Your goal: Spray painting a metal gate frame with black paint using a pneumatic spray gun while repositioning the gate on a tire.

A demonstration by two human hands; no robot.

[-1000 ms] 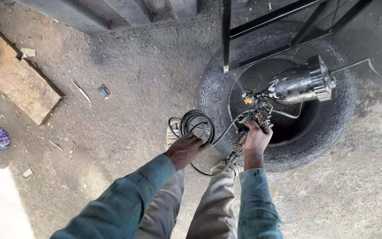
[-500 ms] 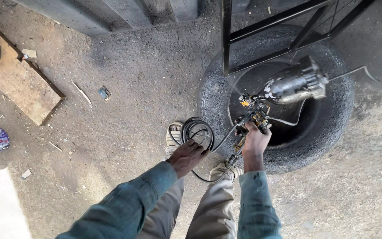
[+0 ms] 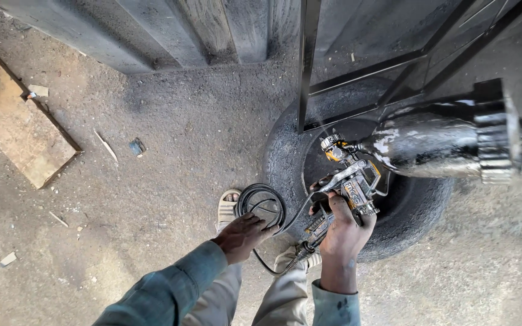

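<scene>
Black coiled hose (image 3: 261, 204) hangs in the left hand (image 3: 244, 235); the right hand (image 3: 341, 232) grips the spray gun (image 3: 354, 184) over the tyre (image 3: 415, 220). Slack hose could snag a sandalled foot (image 3: 229, 208).

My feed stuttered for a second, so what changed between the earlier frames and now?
The spray gun in the right hand swung its metal cup closer to the camera, and the view shifted toward the black metal frame. Unchanged: the left hand holds the coiled hose, the right grips the gun, above the tyre.
</scene>
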